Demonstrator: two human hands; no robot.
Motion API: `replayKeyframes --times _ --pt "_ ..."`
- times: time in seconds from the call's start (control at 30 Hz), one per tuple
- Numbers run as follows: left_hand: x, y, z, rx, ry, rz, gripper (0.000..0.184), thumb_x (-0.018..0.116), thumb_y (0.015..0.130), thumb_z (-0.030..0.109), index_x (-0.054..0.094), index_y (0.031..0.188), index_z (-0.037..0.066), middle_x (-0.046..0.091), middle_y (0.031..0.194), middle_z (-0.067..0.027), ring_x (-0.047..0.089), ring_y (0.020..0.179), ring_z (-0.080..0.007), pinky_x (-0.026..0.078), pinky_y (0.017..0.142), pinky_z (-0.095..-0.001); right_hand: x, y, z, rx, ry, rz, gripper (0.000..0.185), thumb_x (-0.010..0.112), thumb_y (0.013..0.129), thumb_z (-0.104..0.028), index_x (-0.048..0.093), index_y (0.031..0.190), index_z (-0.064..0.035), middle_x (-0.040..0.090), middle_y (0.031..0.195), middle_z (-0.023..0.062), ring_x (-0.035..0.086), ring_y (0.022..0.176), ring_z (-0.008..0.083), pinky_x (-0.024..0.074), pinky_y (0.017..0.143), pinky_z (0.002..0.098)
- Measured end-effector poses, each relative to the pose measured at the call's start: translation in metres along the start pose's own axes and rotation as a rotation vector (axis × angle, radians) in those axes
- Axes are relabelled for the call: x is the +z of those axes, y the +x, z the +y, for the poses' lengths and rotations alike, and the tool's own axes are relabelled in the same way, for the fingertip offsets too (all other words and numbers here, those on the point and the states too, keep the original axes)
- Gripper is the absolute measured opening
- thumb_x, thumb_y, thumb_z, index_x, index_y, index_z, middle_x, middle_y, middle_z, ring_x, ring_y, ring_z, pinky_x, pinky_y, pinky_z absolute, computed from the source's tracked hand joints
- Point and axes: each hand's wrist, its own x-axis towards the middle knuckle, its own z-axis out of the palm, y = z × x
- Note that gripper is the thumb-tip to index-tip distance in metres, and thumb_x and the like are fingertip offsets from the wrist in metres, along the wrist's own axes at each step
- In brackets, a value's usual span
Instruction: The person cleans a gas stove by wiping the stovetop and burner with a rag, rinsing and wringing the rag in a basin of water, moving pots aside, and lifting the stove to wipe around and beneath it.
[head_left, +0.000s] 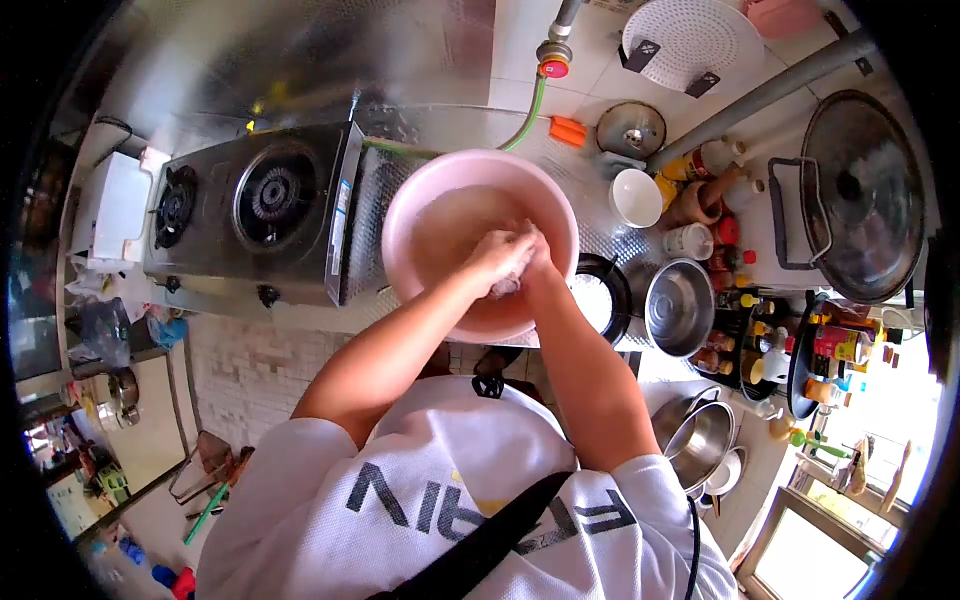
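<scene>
A large pink basin [400, 215] stands on the counter in front of me, with cloudy, pale brownish liquid inside. My left hand [498, 258] and my right hand [535, 245] are pressed together over its right half, fingers closed. A pale, wet-looking lump [506, 286] shows just beneath them. Its kind is not clear, and most of it is hidden by my hands.
Left of the basin stands a gas stove [275, 195]. To the right are a white bowl [636, 198], a steel pot [679, 308] and several bottles and jars. A green hose [535, 110] runs behind the basin.
</scene>
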Motion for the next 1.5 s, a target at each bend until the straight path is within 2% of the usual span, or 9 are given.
replayKeyframes --times 0.27,0.4,0.53,0.7,0.97,1.1,1.17,1.33,1.5 --pt "-0.010 0.012 -0.003 0.330 1.001 0.530 0.043 0.051 0.103 0.038 0.079 0.090 0.009 0.074 0.081 -0.0196 0.075 0.082 -0.0365 0.058 0.072 -0.0531 0.049 -0.095 -0.007 0.110 -0.253 0.013 0.040 0.051 0.106 -0.042 0.064 0.122 -0.0081 0.069 0.120 0.0107 0.067 0.106 0.0293 0.0532 0.099 0.0449" --pt "-0.025 0.041 -0.021 0.221 1.111 0.492 0.037 0.053 0.102 0.037 0.080 0.093 0.013 0.077 0.089 -0.0150 0.075 0.087 -0.0305 0.056 0.079 -0.0493 0.009 -0.082 0.008 -0.053 -0.381 0.020 0.038 0.065 0.100 -0.026 0.060 0.130 -0.0029 0.068 0.120 0.0149 0.068 0.105 0.0286 0.0551 0.095 0.0427" --pt "-0.043 0.046 -0.027 0.307 1.437 0.654 0.034 0.053 0.102 0.036 0.074 0.112 0.012 0.064 0.135 -0.0148 0.054 0.130 -0.0301 0.043 0.093 -0.0472 -0.005 -0.061 0.027 -0.439 -0.688 0.340 0.051 0.067 0.097 -0.018 0.051 0.142 -0.0035 0.063 0.130 0.0165 0.063 0.118 0.0300 0.0518 0.099 0.0420" --pt "-0.023 0.021 -0.019 0.000 0.944 0.473 0.057 0.053 0.102 0.034 0.047 0.151 0.006 0.055 0.143 -0.0219 0.047 0.139 -0.0412 0.042 0.110 -0.0587 0.006 -0.052 0.032 -0.208 -0.544 0.349 0.057 0.062 0.100 -0.029 0.043 0.149 -0.0063 0.057 0.141 0.0142 0.058 0.124 0.0309 0.0470 0.106 0.0442" --pt "-0.011 0.032 -0.028 0.025 -0.006 0.068 0.052 0.063 0.098 0.038 0.064 0.124 -0.006 0.069 0.118 -0.0258 0.068 0.107 -0.0356 0.052 0.092 -0.0439 0.017 -0.020 0.003 0.017 -0.135 -0.013 0.056 0.039 0.106 -0.053 0.061 0.129 -0.0062 0.067 0.122 0.0184 0.064 0.109 0.0358 0.0516 0.099 0.0509" --pt "-0.001 0.044 -0.033 0.280 0.587 0.419 0.043 0.050 0.106 0.040 0.064 0.114 0.000 0.067 0.095 -0.0102 0.063 0.087 -0.0235 0.052 0.082 -0.0424 0.063 -0.075 -0.008 0.125 -0.166 -0.103 0.062 0.036 0.106 -0.056 0.057 0.140 -0.0077 0.065 0.131 0.0163 0.061 0.119 0.0342 0.0496 0.102 0.0479" --pt "-0.010 0.160 -0.150 0.281 -0.513 0.381 0.042 0.040 0.108 0.037 0.062 0.112 0.001 0.066 0.100 -0.0207 0.063 0.090 -0.0343 0.049 0.088 -0.0470 0.065 -0.081 0.000 0.075 -0.278 -0.075 0.060 0.041 0.107 -0.054 0.057 0.141 -0.0076 0.064 0.135 0.0145 0.057 0.126 0.0321 0.0449 0.108 0.0467" --pt "-0.048 0.028 -0.005 -0.009 0.898 0.340 0.037 0.044 0.105 0.031 0.064 0.113 0.001 0.065 0.113 -0.0219 0.061 0.108 -0.0336 0.044 0.095 -0.0472 0.037 -0.081 -0.007 -0.224 -0.885 0.005 0.043 0.066 0.099 -0.024 0.061 0.136 -0.0014 0.067 0.126 0.0138 0.066 0.110 0.0265 0.0514 0.099 0.0394" --pt "-0.048 0.025 -0.025 0.219 1.199 0.690 0.032 0.052 0.100 0.027 0.074 0.113 0.007 0.058 0.138 -0.0175 0.054 0.129 -0.0342 0.044 0.094 -0.0520 0.020 -0.085 -0.006 -0.718 -1.121 0.153 0.047 0.070 0.092 -0.017 0.061 0.134 0.0029 0.068 0.123 0.0147 0.065 0.112 0.0268 0.0506 0.098 0.0373"
